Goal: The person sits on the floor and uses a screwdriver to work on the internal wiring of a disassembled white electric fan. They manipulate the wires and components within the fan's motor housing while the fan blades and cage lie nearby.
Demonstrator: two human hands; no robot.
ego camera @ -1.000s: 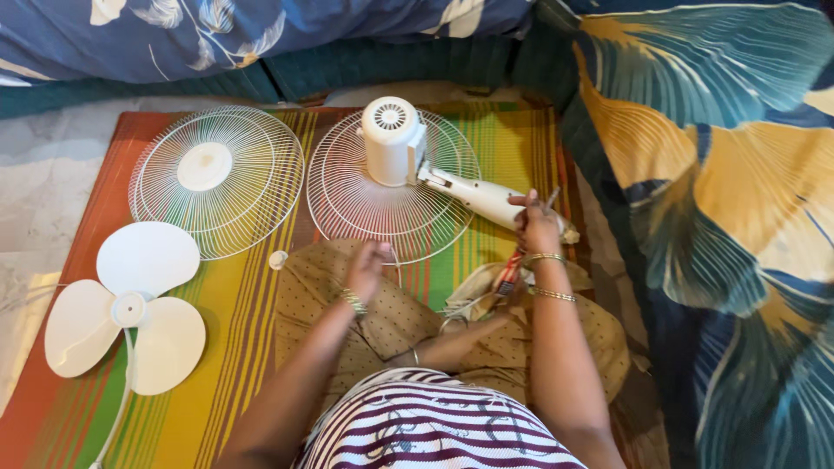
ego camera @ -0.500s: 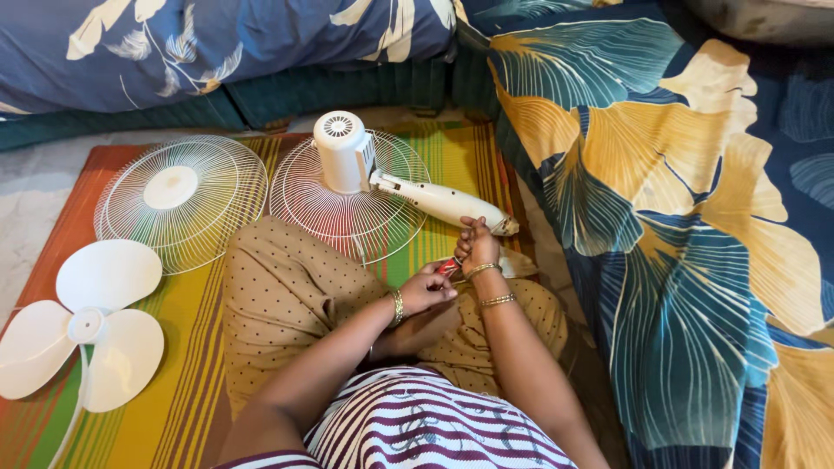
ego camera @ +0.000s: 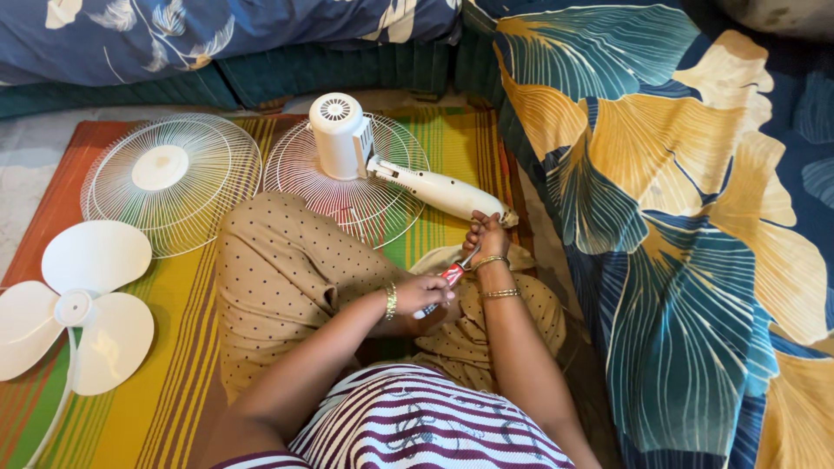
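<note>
Your left hand [ego camera: 423, 291] is clenched around the handle end of a red-handled screwdriver [ego camera: 449, 276], fingers curled over it, the wrist carrying a gold bangle. The tool runs up and to the right from that fist toward your right hand [ego camera: 486, 236]. That hand is closed at the lower end of the white fan neck [ego camera: 439, 188], fingertips pinched where the screwdriver's tip meets it; what exactly sits between the fingertips is too small to tell. Two bangles sit on that wrist.

The fan neck slopes up and left to the white motor housing [ego camera: 336, 135], which stands on the rear wire guard [ego camera: 347, 178]. A second wire guard [ego camera: 169, 178] lies flat just to the left of it, the two rims near each other. The white three-blade fan blade [ego camera: 78, 304] lies further left, near the mat edge. All rest on a striped mat [ego camera: 182, 365]. Your folded legs in dotted fabric lie beneath both hands. A leaf-patterned bedcover [ego camera: 678, 217] rises on the right.
</note>
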